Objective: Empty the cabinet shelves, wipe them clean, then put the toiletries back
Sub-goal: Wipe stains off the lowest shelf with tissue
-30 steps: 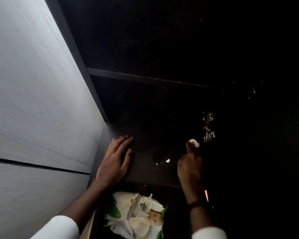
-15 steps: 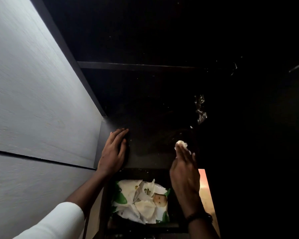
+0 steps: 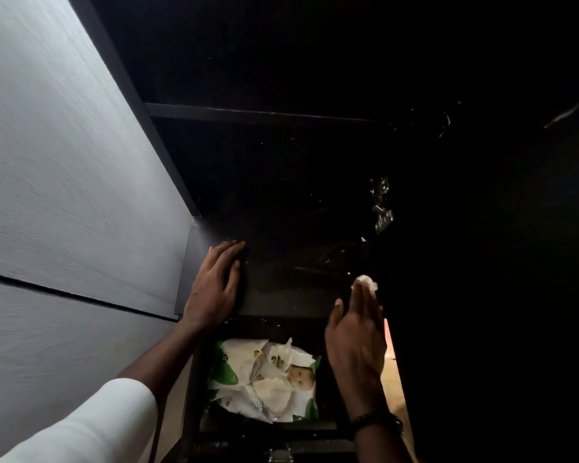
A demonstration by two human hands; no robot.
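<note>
The dark shelf (image 3: 281, 295) in the cabinet is the place to look from. The left hand (image 3: 214, 285) lies flat on the left part of the shelf, near its front edge. Its fingers are straight and close together, and they press down on the wood. A white sleeve (image 3: 91, 426) covers that arm lower down.

The right hand (image 3: 355, 335) is at the right end of the shelf, by the front edge. Its fingers are straight and held side by side. A small white wipe (image 3: 366, 282) peeks out just past the fingertips, on the shelf's right side. The wipe touches the fingers, but it is too dark to tell if they pinch it or only push it. A dark bracelet (image 3: 375, 424) sits on that wrist.

Below the shelf, on the next level down, lies a white and green pack of wipes (image 3: 264, 379) with a baby picture on it. It is crumpled and open on top.

Above the shelf, at the right, a shiny metal hinge (image 3: 381, 205) catches a little light. Higher up runs another dark shelf edge (image 3: 248, 113). To the left of the shelf is a big grey cabinet panel (image 3: 64, 178).
</note>
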